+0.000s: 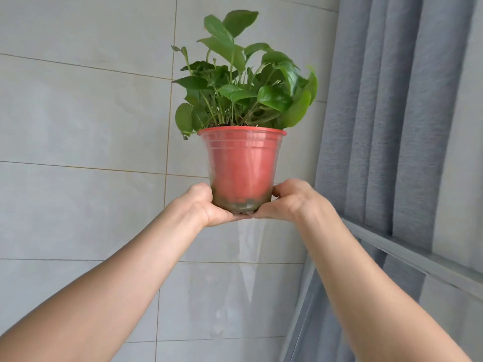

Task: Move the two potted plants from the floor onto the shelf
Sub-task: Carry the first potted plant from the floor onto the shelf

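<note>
A potted plant (241, 163) with broad green leaves stands upright in a red plastic pot, raised in the air in front of a tiled wall. My left hand (206, 205) cups the pot's base from the left and my right hand (290, 201) cups it from the right, fingers meeting under the bottom. No shelf and no second pot are in view.
A grey tiled wall (83, 131) fills the left and middle behind the plant. A grey-blue ribbed panel or curtain (397, 113) runs down the right side, with a grey ledge (407, 249) slanting across it below my right forearm.
</note>
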Tool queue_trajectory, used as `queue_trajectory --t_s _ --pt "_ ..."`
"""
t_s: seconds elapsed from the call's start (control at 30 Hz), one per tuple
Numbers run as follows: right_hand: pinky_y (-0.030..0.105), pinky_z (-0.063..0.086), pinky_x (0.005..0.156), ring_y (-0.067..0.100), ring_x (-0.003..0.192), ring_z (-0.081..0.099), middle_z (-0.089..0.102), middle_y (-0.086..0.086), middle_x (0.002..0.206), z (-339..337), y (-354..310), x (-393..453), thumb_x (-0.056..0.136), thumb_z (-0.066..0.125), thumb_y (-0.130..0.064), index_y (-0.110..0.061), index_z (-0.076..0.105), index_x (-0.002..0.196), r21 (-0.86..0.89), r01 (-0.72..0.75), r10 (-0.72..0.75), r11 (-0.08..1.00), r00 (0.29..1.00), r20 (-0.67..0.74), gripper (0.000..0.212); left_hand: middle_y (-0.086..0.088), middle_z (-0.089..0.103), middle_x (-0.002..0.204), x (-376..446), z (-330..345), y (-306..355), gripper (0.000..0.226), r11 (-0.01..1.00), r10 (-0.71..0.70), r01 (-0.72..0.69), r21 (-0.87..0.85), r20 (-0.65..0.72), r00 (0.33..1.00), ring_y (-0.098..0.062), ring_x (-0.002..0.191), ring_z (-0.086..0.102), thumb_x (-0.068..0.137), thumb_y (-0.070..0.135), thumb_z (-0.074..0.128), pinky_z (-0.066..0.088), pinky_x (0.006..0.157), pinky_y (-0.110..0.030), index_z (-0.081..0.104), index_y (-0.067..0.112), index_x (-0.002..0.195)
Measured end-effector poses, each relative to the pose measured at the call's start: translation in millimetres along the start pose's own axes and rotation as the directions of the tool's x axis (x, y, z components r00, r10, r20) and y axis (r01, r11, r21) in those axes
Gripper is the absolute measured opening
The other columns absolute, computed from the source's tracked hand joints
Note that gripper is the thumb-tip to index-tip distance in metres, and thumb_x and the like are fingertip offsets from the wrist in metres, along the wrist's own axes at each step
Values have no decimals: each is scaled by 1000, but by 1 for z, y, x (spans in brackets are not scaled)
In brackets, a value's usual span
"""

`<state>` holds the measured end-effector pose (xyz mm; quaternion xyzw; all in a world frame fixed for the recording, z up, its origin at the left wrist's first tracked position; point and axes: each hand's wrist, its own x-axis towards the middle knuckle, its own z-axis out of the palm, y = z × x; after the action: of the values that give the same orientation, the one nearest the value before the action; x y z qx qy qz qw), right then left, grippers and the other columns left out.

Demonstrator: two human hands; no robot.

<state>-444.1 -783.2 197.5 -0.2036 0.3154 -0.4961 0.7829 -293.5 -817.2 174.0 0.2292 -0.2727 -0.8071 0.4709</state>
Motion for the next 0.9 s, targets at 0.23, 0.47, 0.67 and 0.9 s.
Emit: queue_trajectory --t_s 0.23,0.47,0.67,0.9 --pt "84 36 74 70 88 53 53 56 86 3 11 -65 101 15 -29 19 50 108 60 26 -26 998 1000 6 60 -34 58 129 -46 37 -16 62 996 -36 38 82 -31 999 -55 115 55 98 24 11 37 96 -74 57 -5 128" --pt "63 46 50 51 67 60 60 45 66 -3 27 -115 102 19 -20 18 55 94 53 134 -125 990 980 -156 52 -30 53 137 -77 54 -38 60 989 -79 86 121 -63 995 -54 122 50 100 26 11 34 100 -74 53 -2 133" --pt "56 46 90 36 96 63 70 20 106 7 40 -147 97 17 -13 6 64 102 -123 273 -298 954 902 -312 51 -31 63 112 -99 64 -40 55 980 -108 109 165 -11 994 -51 86 62 100 24 14 47 53 -73 58 -3 122" --pt "39 48 78 37 128 47 48 23 141 37 59 -184 101 26 2 6 46 130 -353 383 -514 854 731 -449 35 -38 68 75 -128 80 -28 51 961 -206 188 201 72 976 -52 78 66 99 21 17 50 63 -74 60 -7 99"
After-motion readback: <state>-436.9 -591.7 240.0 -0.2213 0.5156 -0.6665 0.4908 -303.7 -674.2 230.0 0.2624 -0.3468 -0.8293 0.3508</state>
